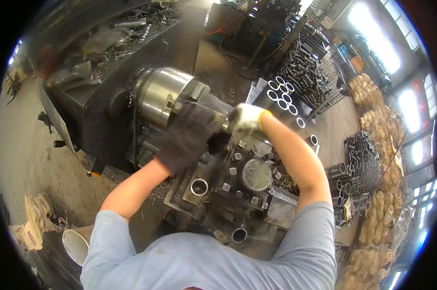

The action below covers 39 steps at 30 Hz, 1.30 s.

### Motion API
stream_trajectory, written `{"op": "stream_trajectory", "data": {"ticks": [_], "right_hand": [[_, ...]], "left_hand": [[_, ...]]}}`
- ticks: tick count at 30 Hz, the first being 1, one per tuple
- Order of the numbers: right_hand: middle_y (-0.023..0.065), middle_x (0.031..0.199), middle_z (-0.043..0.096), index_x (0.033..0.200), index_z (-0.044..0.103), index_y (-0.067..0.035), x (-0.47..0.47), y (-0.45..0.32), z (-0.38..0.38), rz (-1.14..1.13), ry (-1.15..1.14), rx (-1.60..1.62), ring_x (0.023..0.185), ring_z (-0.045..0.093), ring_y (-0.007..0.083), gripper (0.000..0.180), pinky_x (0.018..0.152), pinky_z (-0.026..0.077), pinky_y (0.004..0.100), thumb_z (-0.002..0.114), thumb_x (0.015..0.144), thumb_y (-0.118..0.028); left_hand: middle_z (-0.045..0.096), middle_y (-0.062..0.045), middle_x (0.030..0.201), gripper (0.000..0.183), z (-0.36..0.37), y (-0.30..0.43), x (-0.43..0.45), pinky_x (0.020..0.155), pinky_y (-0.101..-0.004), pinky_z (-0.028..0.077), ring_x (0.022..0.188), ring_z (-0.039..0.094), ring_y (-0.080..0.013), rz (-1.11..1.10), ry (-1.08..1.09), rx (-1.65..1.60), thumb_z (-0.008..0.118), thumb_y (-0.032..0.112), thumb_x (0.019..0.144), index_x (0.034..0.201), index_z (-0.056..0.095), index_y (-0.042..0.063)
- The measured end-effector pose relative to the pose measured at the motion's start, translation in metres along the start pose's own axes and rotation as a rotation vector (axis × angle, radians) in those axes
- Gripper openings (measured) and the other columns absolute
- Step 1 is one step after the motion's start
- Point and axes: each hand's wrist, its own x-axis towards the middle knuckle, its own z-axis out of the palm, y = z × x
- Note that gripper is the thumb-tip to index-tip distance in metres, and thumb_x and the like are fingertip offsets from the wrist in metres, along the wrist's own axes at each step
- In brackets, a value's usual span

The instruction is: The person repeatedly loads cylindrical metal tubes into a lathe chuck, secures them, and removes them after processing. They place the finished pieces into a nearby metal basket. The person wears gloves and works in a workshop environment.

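Observation:
A steel lathe chuck (166, 95) sits left of centre, with its jaws facing right. My left hand (194, 136), in a dark glove, lies just in front of the jaws; its fingers are blurred, and their hold is unclear. My right hand (246, 117), in a white glove with a yellow cuff, is right of it at the end of a metal part (224, 123) that projects from the chuck side. What its fingers grip is hidden. Below the hands stands a square tool post (257, 174) with several square-headed bolts. A metal ring (199, 187) rests left of the tool post.
Several cut steel tubes (283, 96) stand beyond my right hand, and more tubes (343, 181) lie stacked at the right. A wire bin of metal parts (305, 72) is behind. Metal chips (131, 40) cover the machine's top. Another tube end (239, 235) is close to my body.

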Motion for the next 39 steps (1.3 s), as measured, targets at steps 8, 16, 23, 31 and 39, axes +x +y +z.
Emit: {"op": "stream_trajectory", "data": {"ticks": [8,16,23,31,39], "right_hand": [[0.0108,0.117,0.079,0.123,0.08,-0.018,-0.003,0.085,0.05,-0.692,-0.012,-0.278,0.103,0.076,0.0243,0.034,0.09,0.059,0.0421,0.071,0.09,-0.012],[0.022,0.139,0.067,0.155,0.054,-0.01,-0.015,0.101,0.047,-0.063,-0.353,0.373,0.114,0.066,0.0293,0.06,0.096,0.058,0.0421,0.069,0.098,-0.016],[0.0238,0.117,0.075,0.157,0.04,0.007,-0.134,0.181,0.084,0.124,-0.309,0.749,0.075,0.074,0.0211,0.06,0.057,0.061,0.0286,0.056,0.112,-0.03],[0.0159,0.1,0.074,0.133,0.067,0.002,-0.187,0.151,0.083,0.459,-0.178,0.527,0.084,0.072,0.0258,0.052,0.076,0.06,0.0366,0.079,0.089,-0.022],[0.02,0.116,0.078,0.126,0.074,-0.007,-0.186,0.046,0.039,0.697,0.22,-0.138,0.105,0.075,0.0396,0.051,0.095,0.059,0.0484,0.082,0.087,-0.04]], "left_hand": [[0.058,-0.018,0.141,0.035,0.093,0.02,0.043,0.131,-0.0603,0.022,0.146,0.046,-0.0404,0.005,0.065,-0.005,0.059,0.029,0.098,0.13,0.069,0.019],[0.061,-0.021,0.144,0.035,0.103,0.021,0.03,0.127,-0.0677,0.026,0.147,0.045,-0.0456,-0.059,-0.005,0.205,0.056,0.027,0.098,0.13,0.07,0.02],[0.062,-0.023,0.136,0.035,0.098,0.017,0.024,0.131,-0.0637,0.023,0.14,0.052,-0.0452,-0.004,-0.023,0.198,0.056,0.023,0.095,0.126,0.066,0.01],[0.063,-0.021,0.138,0.034,0.057,0.013,0.038,0.131,-0.061,0.025,0.14,0.052,-0.0436,0.031,-0.042,0.188,0.053,0.023,0.097,0.127,0.067,0.011],[0.072,-0.018,0.128,0.078,-0.06,0.039,-0.069,0.107,-0.0484,0.052,0.122,0.068,-0.0375,-0.232,-0.187,-0.913,0.093,0.048,0.081,0.139,0.062,0.005]]}}
